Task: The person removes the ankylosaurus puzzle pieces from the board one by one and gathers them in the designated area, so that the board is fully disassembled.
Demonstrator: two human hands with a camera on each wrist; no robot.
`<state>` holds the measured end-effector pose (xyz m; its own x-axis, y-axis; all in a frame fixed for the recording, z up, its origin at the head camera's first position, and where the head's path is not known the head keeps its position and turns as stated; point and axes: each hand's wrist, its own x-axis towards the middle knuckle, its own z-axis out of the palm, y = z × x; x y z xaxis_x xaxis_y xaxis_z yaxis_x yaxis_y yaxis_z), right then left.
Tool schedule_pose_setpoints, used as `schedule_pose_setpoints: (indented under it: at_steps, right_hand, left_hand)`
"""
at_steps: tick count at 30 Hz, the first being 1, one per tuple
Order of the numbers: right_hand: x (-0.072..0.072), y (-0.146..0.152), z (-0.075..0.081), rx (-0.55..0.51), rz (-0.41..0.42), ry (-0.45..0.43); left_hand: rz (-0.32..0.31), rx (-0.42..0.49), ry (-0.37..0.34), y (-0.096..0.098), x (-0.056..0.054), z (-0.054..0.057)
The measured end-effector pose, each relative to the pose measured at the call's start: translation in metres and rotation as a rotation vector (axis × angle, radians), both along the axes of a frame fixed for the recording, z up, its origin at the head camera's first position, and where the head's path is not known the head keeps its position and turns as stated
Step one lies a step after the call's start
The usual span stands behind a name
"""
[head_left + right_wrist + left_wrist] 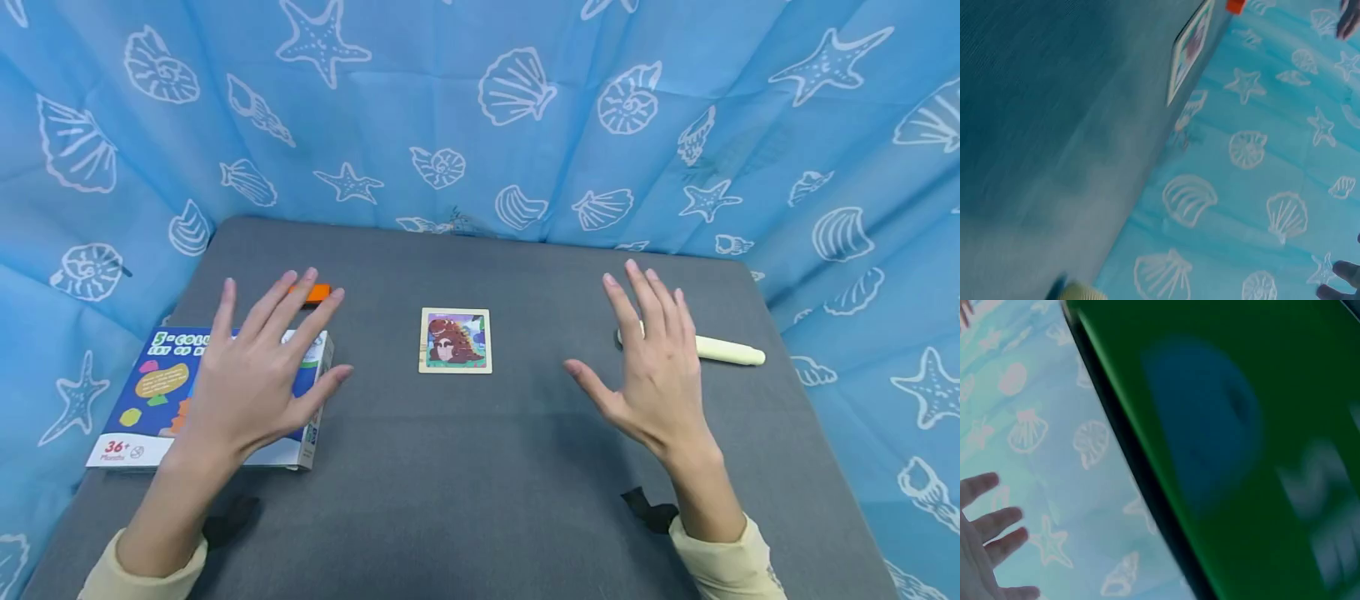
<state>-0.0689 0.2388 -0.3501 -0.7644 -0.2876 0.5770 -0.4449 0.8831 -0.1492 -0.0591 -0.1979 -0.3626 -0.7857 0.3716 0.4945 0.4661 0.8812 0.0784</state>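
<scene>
Fingers spread, my left hand (251, 367) is held over a blue boxed set (153, 392) and grips nothing. Beyond its fingertips lies a small orange object (318, 293), partly covered by the hand. My right hand (656, 371), likewise spread and holding nothing, is over a pale yellow stick-shaped object (731, 351) with a dark end. Part of that object is hidden behind the hand. Between the hands a square picture puzzle (455, 341) with a dinosaur lies flat in a light frame. In the left wrist view the box's green side (1297, 381) looms large and blurred.
A grey cloth-covered table (450, 492) carries these things. Blue curtains (555, 150) with white shells and starfish hang behind it and along both sides. Black straps (651, 510) show near the cuffs of the pale sleeves (723, 554).
</scene>
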Motion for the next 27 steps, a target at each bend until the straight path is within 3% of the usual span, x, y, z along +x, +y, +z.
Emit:
schedule_pose_setpoints:
  at_steps: [4, 7, 15, 22, 27]
  right_hand:
    - [-0.004, -0.014, -0.006, -0.04, 0.079, -0.049]
    - [-0.007, -0.027, -0.011, -0.096, 0.15, -0.122]
    - [-0.029, -0.063, -0.027, -0.321, 0.259, -0.446]
    - [-0.062, -0.085, -0.041, -0.448, 0.358, -0.649]
    - [-0.092, -0.107, -0.062, -0.378, 0.391, -0.737]
  left_hand:
    - [-0.057, 0.002, -0.036, 0.019, 0.001, -0.003]
    - [-0.094, -0.011, -0.11, 0.039, 0.002, -0.006]
    - [-0.139, -0.094, -0.338, 0.088, 0.001, -0.016]
    - [-0.123, -0.143, -0.492, 0.112, -0.01, -0.035]
    - [-0.062, -0.201, -0.704, 0.125, -0.019, -0.044]
